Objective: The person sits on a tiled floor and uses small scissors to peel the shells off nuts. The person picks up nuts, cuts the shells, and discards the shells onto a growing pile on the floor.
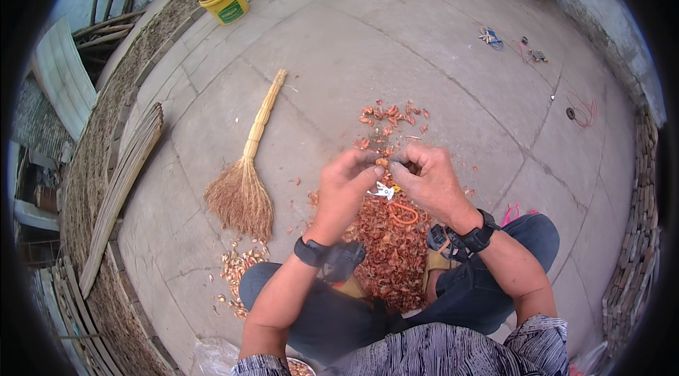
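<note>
Both hands meet above a heap of reddish-brown dry husks [392, 264] on the paving. A small orange-brown dried pod or bulb [382, 162] sits between the fingertips. My left hand [350, 185] pinches it with thumb and forefinger. From the other side, my right hand [429, 179] grips it with bent fingers, though its fingertips partly hide the contact. Just below the hands, pruning shears with a bright metal head [383, 191] and an orange handle [404, 213] lie on the husks. Loose husk pieces [392, 113] are scattered beyond the hands.
A straw broom [246, 185] lies left of the heap, near a pile of pale, reddish kernels or bulbs [238, 270]. A yellow bucket [225, 2] stands far left. Wires [493, 39] lie at the far right. A weathered wooden slab [122, 201] rests by the dirt strip.
</note>
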The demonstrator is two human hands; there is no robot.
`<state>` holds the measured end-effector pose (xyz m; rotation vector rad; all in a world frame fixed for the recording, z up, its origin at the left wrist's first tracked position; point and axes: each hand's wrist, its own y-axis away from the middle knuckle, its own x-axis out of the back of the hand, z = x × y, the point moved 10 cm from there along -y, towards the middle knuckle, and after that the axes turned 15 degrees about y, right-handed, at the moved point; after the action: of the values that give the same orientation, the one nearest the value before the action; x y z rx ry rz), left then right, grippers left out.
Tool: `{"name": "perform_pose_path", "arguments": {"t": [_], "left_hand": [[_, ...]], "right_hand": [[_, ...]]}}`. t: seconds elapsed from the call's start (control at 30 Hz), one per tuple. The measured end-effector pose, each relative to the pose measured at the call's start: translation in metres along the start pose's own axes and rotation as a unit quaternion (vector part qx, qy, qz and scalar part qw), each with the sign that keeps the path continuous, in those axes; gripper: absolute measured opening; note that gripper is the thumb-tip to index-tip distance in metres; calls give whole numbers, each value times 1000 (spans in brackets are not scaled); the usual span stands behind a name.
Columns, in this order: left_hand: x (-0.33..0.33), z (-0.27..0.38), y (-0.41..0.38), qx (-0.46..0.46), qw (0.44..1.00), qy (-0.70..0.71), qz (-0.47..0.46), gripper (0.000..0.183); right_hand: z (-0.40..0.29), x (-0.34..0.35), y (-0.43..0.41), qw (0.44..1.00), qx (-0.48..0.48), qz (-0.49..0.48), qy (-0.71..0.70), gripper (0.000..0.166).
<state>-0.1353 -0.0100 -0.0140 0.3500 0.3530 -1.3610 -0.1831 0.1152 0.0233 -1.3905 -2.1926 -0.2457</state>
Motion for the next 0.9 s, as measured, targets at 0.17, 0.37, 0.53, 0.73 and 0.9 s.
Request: {"name": "perform_pose_path", "arguments": {"t": [0.17,0.37,0.53,0.73,0.9], "left_hand": [[1,-1,-1,-23,1000,-7,-15,15],[-2,-4,-2,-22,999,-28,-22,15],[-1,-7,-2,14,1000,-5,4,18],[0,-8,-2,7,999,-44,-10,11],[0,-12,-1,36,998,-50,-2,10]], "right_hand": [[2,-4,2,1000,-22,-13,-2,13],[-8,1,2,996,49,31,63,8],[-12,6,1,993,84,58,57,7],[-27,9,5,974,160,79,138,9],[-27,5,7,970,165,71,162,10]]}}
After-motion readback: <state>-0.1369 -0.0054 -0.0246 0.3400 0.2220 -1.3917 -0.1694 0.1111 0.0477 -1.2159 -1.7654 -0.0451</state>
